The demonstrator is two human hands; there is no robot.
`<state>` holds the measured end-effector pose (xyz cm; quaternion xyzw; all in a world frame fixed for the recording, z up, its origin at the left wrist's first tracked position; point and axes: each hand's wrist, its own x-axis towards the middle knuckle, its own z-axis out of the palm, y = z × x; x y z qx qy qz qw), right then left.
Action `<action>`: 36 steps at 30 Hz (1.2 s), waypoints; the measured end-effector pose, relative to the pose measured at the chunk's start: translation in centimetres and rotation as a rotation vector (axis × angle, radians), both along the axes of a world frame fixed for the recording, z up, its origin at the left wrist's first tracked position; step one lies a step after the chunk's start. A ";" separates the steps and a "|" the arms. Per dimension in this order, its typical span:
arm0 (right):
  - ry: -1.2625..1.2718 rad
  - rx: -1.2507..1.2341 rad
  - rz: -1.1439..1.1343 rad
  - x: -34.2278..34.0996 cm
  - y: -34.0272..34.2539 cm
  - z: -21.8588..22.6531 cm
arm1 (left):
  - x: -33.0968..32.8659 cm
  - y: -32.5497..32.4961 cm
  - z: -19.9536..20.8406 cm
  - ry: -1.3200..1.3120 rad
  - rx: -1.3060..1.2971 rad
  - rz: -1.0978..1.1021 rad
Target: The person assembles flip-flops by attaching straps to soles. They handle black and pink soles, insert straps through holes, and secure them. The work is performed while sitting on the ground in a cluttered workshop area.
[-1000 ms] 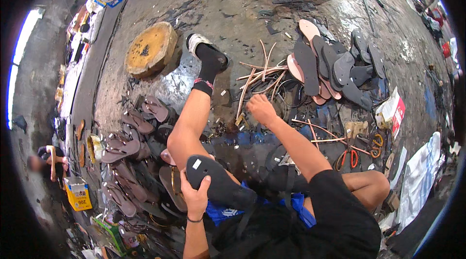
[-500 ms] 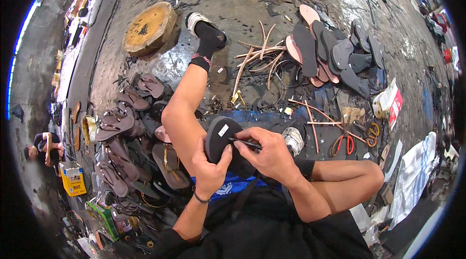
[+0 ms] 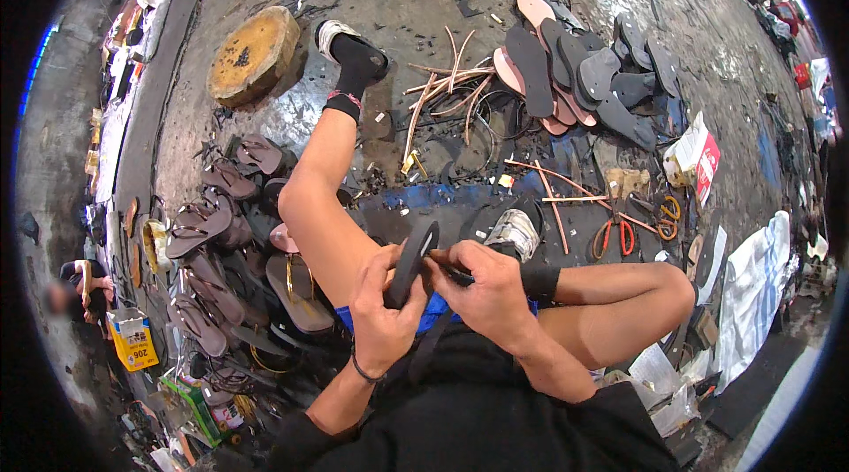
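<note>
A black sandal sole [image 3: 412, 265] is held up in front of my body, its edge turned mostly toward me. My left hand [image 3: 386, 306] is closed around its lower left side, fingers behind and thumb in front. At the sole's right side my right hand [image 3: 485, 291] is closed in a pinch on a thin dark strip [image 3: 457, 275]. The fingers hide most of the strip, and I cannot tell whether it passes into the sole. Finished dark sandals [image 3: 202, 226] lie in a heap to the left of my bent leg.
Loose dark and pink soles [image 3: 528, 72] are piled at the far right, beside pinkish strips [image 3: 453, 87]. Red-handled scissors [image 3: 614, 237] and orange-handled scissors [image 3: 669, 217] lie on the right. A round wooden block [image 3: 255, 56] stands at the far left. Another person [image 3: 88, 282] sits at the left edge.
The sole has turned from showing its flat face with a white label to nearly edge-on. My right hand has moved in against its side. The whole view has shifted slightly.
</note>
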<state>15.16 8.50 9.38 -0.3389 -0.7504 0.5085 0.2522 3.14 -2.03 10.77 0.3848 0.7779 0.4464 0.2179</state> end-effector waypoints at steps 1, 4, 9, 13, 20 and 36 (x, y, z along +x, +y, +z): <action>0.053 -0.059 0.023 0.2 -0.1 0.0 | -0.2 -0.4 -0.5 -0.031 -0.047 0.022; 0.077 -0.207 0.044 1.2 -0.1 0.0 | -0.2 -0.3 -0.8 0.030 0.059 -0.060; -0.030 -0.154 0.003 1.9 -0.6 0.6 | 0.0 -0.4 -0.2 -0.034 -0.009 -0.028; -0.108 0.179 0.089 2.5 -0.9 0.4 | -0.8 0.0 -0.7 0.066 0.065 -0.117; -0.184 0.141 0.093 2.1 -1.0 0.5 | -0.9 0.2 -0.5 -0.072 0.065 -0.138; -0.233 0.351 0.190 2.1 -1.4 -2.0 | -0.7 0.0 -1.5 -0.035 0.043 -0.231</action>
